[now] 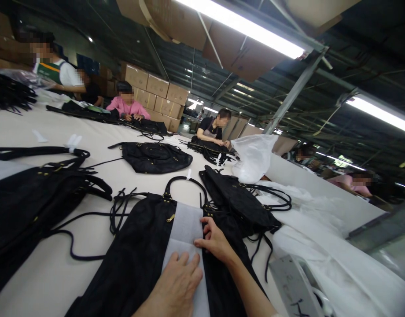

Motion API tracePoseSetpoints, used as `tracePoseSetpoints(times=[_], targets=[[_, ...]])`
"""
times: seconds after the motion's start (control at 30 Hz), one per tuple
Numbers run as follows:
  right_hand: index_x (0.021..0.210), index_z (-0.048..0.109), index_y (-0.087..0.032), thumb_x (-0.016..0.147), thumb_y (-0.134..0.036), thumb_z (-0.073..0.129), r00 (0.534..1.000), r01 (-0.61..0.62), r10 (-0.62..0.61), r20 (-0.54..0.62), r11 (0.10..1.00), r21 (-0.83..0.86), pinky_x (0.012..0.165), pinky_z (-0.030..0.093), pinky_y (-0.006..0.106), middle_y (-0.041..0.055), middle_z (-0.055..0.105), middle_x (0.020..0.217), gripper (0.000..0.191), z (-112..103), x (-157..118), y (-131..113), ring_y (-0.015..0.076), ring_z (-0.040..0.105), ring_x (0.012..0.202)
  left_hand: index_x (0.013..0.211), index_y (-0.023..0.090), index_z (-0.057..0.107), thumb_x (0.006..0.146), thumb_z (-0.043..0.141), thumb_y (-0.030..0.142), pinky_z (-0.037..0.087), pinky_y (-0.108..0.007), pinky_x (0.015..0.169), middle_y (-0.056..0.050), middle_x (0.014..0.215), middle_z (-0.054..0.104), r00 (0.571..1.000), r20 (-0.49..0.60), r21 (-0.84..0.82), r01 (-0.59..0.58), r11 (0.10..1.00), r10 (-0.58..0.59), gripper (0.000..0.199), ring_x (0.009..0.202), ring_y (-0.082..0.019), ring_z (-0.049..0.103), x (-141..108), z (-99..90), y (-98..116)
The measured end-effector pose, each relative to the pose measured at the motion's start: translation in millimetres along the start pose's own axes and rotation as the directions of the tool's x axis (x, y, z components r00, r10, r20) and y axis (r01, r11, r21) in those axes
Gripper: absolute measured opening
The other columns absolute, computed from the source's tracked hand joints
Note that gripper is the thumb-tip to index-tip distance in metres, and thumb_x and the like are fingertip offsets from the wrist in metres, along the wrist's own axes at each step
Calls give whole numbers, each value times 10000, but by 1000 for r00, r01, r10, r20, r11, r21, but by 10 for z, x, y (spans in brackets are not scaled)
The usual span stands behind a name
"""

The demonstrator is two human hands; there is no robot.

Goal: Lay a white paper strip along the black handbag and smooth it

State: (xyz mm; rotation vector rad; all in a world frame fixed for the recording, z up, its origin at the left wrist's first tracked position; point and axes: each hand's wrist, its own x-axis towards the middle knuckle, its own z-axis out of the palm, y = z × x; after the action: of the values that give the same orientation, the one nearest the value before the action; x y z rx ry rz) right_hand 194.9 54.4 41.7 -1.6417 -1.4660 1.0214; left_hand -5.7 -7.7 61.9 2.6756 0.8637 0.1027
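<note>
Head view, lower centre: left hand (180, 284), unclenched, apparently steadied the strip (185, 222); right hand (216, 240), loosely parted, touched its edge.

Factory workshop, stacked cartons (157, 86), tube lights (245, 27), workers (130, 105), long table (17, 125)

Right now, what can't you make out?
Head view:
Near end of the middle bag: cut off by the bottom edge.
Pale strip beneath the left hand: hidden by that hand.
Near-left bag: cut off by the left edge.
Faint marks on the grey object: too blurred to read.
</note>
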Motion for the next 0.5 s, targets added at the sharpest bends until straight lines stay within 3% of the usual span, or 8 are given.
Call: tracePoseSetpoints(times=[0.2, 0.33, 0.5], targets=[[989, 483, -225, 564, -346, 761, 993, -110, 111, -46, 994, 15, 390, 417, 193, -96, 443, 734, 522, -14, 75, -87, 97, 535, 565, 1313, 94, 529, 846, 472, 233, 337, -561, 1048, -155, 1503, 411, 1000, -3, 21, -10, 1000, 10, 490, 1226, -382, 461, 13, -12, 6], [890, 487, -218, 582, -307, 763, 981, -185, 184, -58, 983, -10, 396, 389, 186, -110, 448, 616, 423, -31, 148, -123, 94, 479, 518, 1310, 78, 525, 852, 487, 272, 334, -574, 1051, -169, 1506, 401, 1000, 12, 14, -2, 1000, 2, 498, 1228, -389, 456, 7, -52, 18], [769, 462, -225, 716, -276, 690, 965, -181, 163, -204, 981, -69, 426, 360, 191, -89, 423, 602, 240, 101, 187, -102, 94, 448, 511, 1333, 95, 512, 832, 480, 226, 311, -596, 1080, -162, 1516, 390, 1000, 10, -20, 7, 1000, -6, 518, 1266, -380, 436, -26, -80, 43]])
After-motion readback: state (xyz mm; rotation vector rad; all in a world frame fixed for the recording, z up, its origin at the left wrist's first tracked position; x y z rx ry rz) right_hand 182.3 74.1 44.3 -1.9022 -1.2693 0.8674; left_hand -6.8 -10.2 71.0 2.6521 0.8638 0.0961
